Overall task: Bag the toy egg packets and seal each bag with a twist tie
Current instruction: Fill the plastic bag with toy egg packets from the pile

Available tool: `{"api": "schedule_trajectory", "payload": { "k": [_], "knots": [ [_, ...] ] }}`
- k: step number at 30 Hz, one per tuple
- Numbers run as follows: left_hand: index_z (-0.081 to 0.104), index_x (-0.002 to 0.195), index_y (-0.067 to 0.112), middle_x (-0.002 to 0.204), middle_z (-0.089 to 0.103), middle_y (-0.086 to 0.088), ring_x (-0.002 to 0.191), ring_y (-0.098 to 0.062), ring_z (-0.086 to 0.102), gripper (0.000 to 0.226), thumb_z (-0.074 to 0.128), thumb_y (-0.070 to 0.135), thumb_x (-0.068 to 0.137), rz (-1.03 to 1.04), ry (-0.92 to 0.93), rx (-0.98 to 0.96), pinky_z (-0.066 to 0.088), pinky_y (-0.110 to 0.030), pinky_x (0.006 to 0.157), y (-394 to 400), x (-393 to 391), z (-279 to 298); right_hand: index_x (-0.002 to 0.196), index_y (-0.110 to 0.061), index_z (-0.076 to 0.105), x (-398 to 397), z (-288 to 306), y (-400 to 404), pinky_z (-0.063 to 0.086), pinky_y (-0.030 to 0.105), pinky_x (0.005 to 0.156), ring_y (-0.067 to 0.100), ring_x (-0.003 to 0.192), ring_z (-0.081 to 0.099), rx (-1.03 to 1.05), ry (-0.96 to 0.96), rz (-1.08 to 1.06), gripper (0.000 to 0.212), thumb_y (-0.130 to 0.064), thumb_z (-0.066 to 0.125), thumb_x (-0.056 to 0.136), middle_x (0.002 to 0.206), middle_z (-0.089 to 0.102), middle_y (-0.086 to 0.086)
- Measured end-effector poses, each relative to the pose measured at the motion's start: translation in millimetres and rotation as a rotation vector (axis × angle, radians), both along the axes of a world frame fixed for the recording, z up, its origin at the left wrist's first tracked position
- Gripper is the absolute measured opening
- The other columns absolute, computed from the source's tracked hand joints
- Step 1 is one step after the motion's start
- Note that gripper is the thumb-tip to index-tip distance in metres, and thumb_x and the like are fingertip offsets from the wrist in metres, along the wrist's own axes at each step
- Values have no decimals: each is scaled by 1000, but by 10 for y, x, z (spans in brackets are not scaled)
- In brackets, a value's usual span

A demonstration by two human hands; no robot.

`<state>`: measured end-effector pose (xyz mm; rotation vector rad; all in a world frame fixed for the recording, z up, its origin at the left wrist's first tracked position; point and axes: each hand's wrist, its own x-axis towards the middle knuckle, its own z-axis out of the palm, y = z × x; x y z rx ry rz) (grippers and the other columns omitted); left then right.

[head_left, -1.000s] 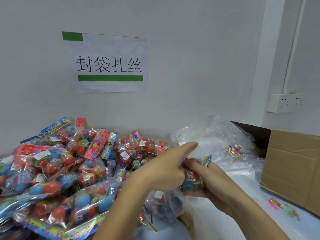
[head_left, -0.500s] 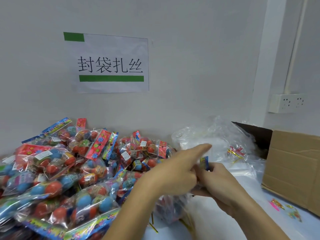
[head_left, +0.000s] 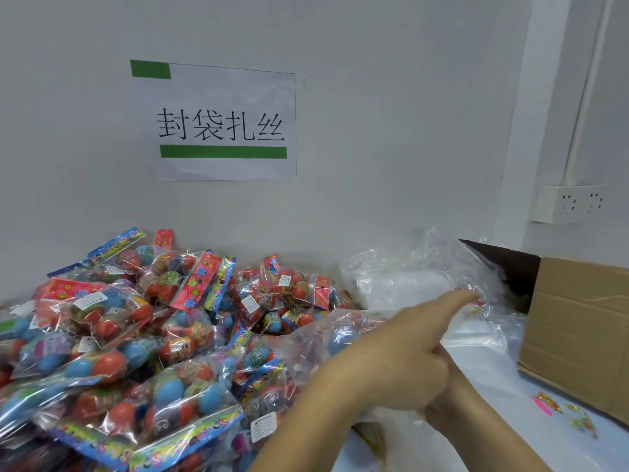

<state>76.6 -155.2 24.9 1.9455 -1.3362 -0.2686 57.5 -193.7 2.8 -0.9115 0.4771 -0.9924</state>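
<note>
Left hand (head_left: 394, 362) in the near centre, index finger stretched out flat toward the far right, tip reaching the crinkled clear plastic there, remaining fingers curled under. What those curled fingers hold: cannot tell. Right hand (head_left: 452, 400) mostly hidden beneath the left, fingers wrapped round the gathered neck of a clear plastic bag (head_left: 343, 330). Inside that bag, blurred blue and red toy egg shapes, just left of the left hand's knuckles; long axis of the bag roughly left to right, neck end toward the hands. No twist tie discernible at the neck.

Filling the left half, a heaped pile of clear cellophane toy egg packets (head_left: 143, 345) with red and blue plastic eggs and flowered cardboard headers, too many and too overlapped to count, lying at every angle, many with headers pointing up and far. Far right of the pile, one soft stack of empty clear plastic bags (head_left: 398, 287) against the wall, with more loose crumpled clear film to its right, between the pointing finger and the box. At the right edge, one brown corrugated cardboard box (head_left: 578, 325), open flap dark. Near right, on the pale blue tabletop (head_left: 493, 376), a few small shiny gold and pink scraps (head_left: 561, 412). On the white wall, one paper sign (head_left: 221, 124) with black characters and two green bars; further right, one white wall socket (head_left: 575, 204).
</note>
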Motion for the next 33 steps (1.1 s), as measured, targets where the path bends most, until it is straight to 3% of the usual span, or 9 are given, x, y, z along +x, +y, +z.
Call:
{"api": "schedule_trajectory", "payload": {
  "k": [2,4,7,9,13,20,26,30,33],
  "knots": [
    [29,143,50,152,43,2,137,-18,43,75,34,8,81,-4,14,-16,43,-36,109,-10,7,-18,88,-7,73,7,50,87,25,23,63,19,70,43,75,-70,-5,68,-71,49,90,89,72,11],
    [34,139,51,145,51,3,130,-13,51,56,41,24,91,48,20,-66,47,-35,104,18,84,-12,92,-2,68,40,30,-93,38,31,69,31,84,60,66,36,104,40,-35,49,103,88,71,13],
    [54,135,32,128,65,10,116,-4,60,35,49,31,100,195,-37,-200,48,-32,103,174,324,37,80,1,64,77,-262,-567,50,34,58,26,61,62,-190,213,587,32,-1,42,102,66,63,11],
    [66,125,24,122,68,12,113,0,60,28,51,26,102,296,-146,-172,47,-31,104,337,526,44,72,-3,72,57,-322,-725,57,30,52,18,53,63,-213,233,660,34,-1,50,98,63,65,10],
    [66,129,30,131,63,20,122,4,53,36,59,43,97,302,-186,46,43,-31,109,545,740,-59,72,-8,80,86,-279,-710,64,38,67,24,67,73,-236,189,769,22,-8,65,88,78,74,12],
    [77,108,25,107,75,16,102,7,65,19,73,26,89,212,-125,-124,51,-28,97,315,609,-139,97,0,78,73,-255,-664,63,39,68,28,87,75,-204,169,894,23,-1,56,92,106,74,23],
    [80,99,9,95,78,2,91,-2,71,14,75,7,86,198,-31,-269,54,-18,86,297,628,-127,104,-1,77,64,-238,-645,61,34,64,25,84,75,-241,192,863,22,-3,59,91,102,75,18],
    [81,94,13,87,77,10,87,-5,72,10,77,11,85,203,57,-387,52,-13,76,243,584,-90,101,9,65,57,-232,-597,60,53,81,36,81,69,-205,123,820,17,-3,59,92,92,68,26],
    [80,87,18,84,78,6,87,-17,74,6,77,14,86,188,98,-395,58,-30,83,184,532,-99,81,2,64,57,-256,-573,48,67,91,27,63,67,-315,217,764,30,14,41,95,67,65,14]
  ]
}}
